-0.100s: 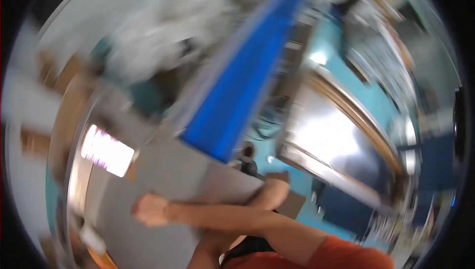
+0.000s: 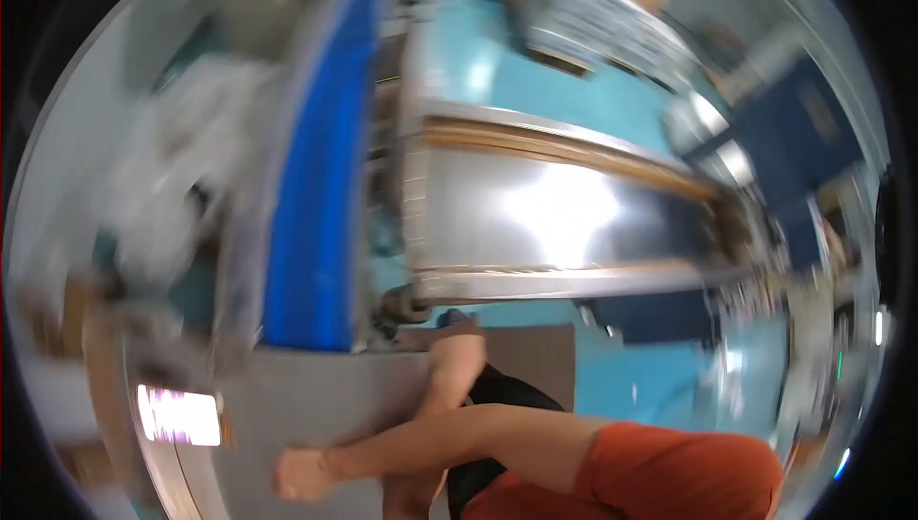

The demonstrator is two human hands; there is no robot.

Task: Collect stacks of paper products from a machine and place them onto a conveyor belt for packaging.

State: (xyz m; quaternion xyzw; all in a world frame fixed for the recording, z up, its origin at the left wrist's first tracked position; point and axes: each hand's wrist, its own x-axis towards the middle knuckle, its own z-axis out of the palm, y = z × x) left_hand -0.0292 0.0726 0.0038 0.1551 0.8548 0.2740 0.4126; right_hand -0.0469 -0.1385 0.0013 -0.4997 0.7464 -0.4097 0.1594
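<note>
My right hand (image 2: 304,474) is at the lower left, over a grey tabletop (image 2: 287,391). Its arm, in an orange sleeve, reaches leftward across my body. The hand looks rounded and closed like a fist, with nothing showing in it, though motion smears it. Under that forearm my other arm crosses, and my left hand (image 2: 459,356) appears beyond it near the table's right edge. Blur hides the left fingers. Close by stands the near end of a long blue conveyor belt (image 2: 311,281). A small bright screen (image 2: 179,415) is to the left of my right hand.
A shiny metal-topped table (image 2: 469,219) with brown edging stands right of the belt. White plastic bundles (image 2: 182,166) lie to its left. Pale stacks (image 2: 593,18) are far off on the turquoise floor (image 2: 631,386). Dark blue panels (image 2: 789,138) stand at the right.
The view has swung to the right, so the belt and metal table have shifted left and turned in the picture. My arms remain crossed.
</note>
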